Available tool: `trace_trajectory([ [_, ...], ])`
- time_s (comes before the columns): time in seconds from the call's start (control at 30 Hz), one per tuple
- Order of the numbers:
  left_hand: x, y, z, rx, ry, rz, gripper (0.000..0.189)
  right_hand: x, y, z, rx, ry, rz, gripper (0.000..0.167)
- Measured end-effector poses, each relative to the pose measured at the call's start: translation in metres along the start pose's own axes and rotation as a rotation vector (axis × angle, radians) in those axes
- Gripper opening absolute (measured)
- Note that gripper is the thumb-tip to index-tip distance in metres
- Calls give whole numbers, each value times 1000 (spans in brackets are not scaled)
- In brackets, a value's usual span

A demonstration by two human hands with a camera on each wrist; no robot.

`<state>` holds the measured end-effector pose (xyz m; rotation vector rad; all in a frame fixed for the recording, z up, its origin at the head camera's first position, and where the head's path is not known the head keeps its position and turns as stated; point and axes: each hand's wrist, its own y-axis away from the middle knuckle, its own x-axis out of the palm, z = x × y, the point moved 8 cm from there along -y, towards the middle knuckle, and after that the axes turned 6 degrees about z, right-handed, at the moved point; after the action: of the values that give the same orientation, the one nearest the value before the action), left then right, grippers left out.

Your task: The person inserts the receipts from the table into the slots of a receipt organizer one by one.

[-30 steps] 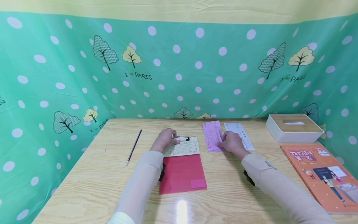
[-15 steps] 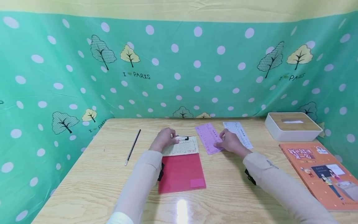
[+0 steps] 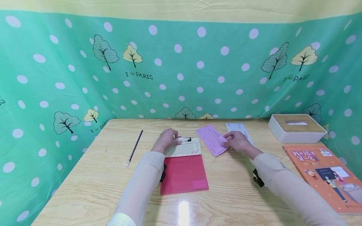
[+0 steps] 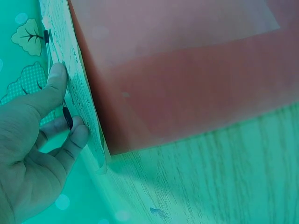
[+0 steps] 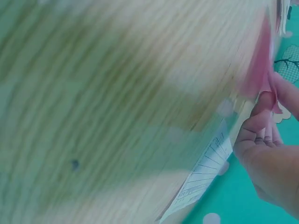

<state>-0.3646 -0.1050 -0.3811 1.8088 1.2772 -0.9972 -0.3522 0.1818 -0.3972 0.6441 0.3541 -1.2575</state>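
In the head view a red clip folder (image 3: 185,174) lies on the table with a cream printed form (image 3: 185,150) across its top. My left hand (image 3: 166,140) pinches the metal clip (image 3: 186,139) at the folder's upper edge. Seen from the left wrist, the thumb is on the wire clip (image 4: 67,115) with black ends, fingers below it. Right of the folder, my right hand (image 3: 237,141) pinches the right edge of a pink printed slip (image 3: 210,139), tilted. In the right wrist view the slip (image 5: 261,65) bends up between thumb and fingers. A white printed slip (image 3: 237,127) lies partly hidden behind that hand.
A pencil (image 3: 134,148) lies left of the folder. At the right stand a white tissue box (image 3: 297,137) with a wooden lid and, nearer, an orange book (image 3: 325,179). A green dotted curtain (image 3: 181,69) hangs behind the table's back edge.
The pink slip has shifted left toward the folder and turned to a slant. My right hand's grip has moved slightly right along its edge. My left hand stays at the clip.
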Motion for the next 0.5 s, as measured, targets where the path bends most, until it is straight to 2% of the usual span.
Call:
trace_trajectory([
  [0.13,0,1,2,0,3,-5,22,-4,1,2,-46,-6,5,38],
  [0.5,-2,2,-1,-3,-28,1,24,-27,10,11,-164,91,-6,40],
])
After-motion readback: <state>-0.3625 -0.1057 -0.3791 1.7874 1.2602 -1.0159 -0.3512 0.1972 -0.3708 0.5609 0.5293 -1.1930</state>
